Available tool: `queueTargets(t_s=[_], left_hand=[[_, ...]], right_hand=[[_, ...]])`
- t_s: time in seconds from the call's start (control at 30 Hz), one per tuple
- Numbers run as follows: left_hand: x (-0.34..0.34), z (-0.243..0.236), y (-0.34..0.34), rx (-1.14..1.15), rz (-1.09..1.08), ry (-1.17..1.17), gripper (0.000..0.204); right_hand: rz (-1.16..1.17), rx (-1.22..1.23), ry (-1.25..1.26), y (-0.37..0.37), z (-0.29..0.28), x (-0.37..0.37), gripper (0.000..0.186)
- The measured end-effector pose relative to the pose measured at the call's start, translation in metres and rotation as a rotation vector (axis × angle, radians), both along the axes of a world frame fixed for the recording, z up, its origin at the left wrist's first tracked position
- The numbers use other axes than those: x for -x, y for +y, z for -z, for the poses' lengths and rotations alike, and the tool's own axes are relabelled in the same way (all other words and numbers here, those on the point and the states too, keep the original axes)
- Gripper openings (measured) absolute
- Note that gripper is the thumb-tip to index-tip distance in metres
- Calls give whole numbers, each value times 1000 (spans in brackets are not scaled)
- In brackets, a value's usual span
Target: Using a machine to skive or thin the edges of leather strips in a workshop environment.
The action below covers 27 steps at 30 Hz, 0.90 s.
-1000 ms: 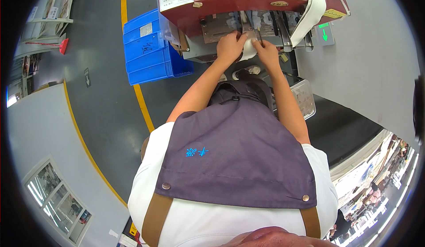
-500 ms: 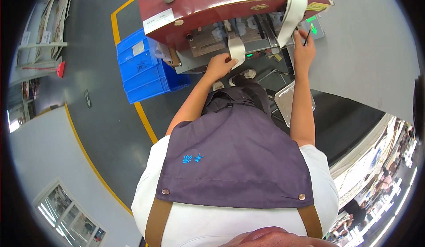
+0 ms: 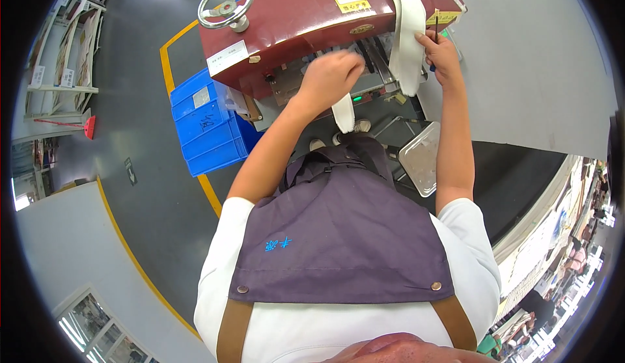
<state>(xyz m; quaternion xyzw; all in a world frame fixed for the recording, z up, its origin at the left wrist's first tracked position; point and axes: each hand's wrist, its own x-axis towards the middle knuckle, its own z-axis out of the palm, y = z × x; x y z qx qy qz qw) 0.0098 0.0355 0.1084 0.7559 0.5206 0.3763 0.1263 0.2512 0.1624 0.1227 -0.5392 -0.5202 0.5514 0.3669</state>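
Note:
My left hand (image 3: 331,80), blurred, is raised in front of the maroon machine (image 3: 293,18) with its fingers curled in. Whatever they hold, if anything, is hidden. Just below it the free end of a white strip (image 3: 344,114) hangs from the machine's front. A second, wider white strip (image 3: 408,44) drapes over the machine's top and down its front. My right hand (image 3: 444,57) is closed around a thin dark pen-like tool (image 3: 437,30) with a blue end. The thumb and fingertips of that hand touch the wider strip's right edge.
A blue plastic crate (image 3: 205,125) stands on the floor left of the machine. Two chrome handwheels (image 3: 225,5) top the machine. A metal-framed stool (image 3: 422,161) is below my right forearm. A grey table (image 3: 534,70) lies to the right. Shelving (image 3: 58,57) stands far left.
My left hand has risen off the hanging strip's lower end, which now dangles below it. My right hand has moved onto the wider strip's edge, whose end hangs flatter. The view has shifted.

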Motion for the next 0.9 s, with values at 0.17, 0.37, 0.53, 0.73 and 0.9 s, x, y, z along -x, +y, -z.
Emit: queueTargets(t_s=[0.17,0.37,0.53,0.73,0.9], left_hand=[[-13,-27,66,-386,-64,163,15],[-40,-27,98,-328,-35,335,25],[-35,-21,103,-378,-90,335,22],[-28,-25,106,-240,0,169,30],[-10,-59,95,240,313,-228,54]], right_hand=[[-175,116,31,7,-52,-8,23],[-285,-66,189,48,-112,-3,30],[-279,-257,315,45,-176,49,27],[-480,-562,583,-1,-207,42,27],[-258,-407,503,-42,-153,-20,45]])
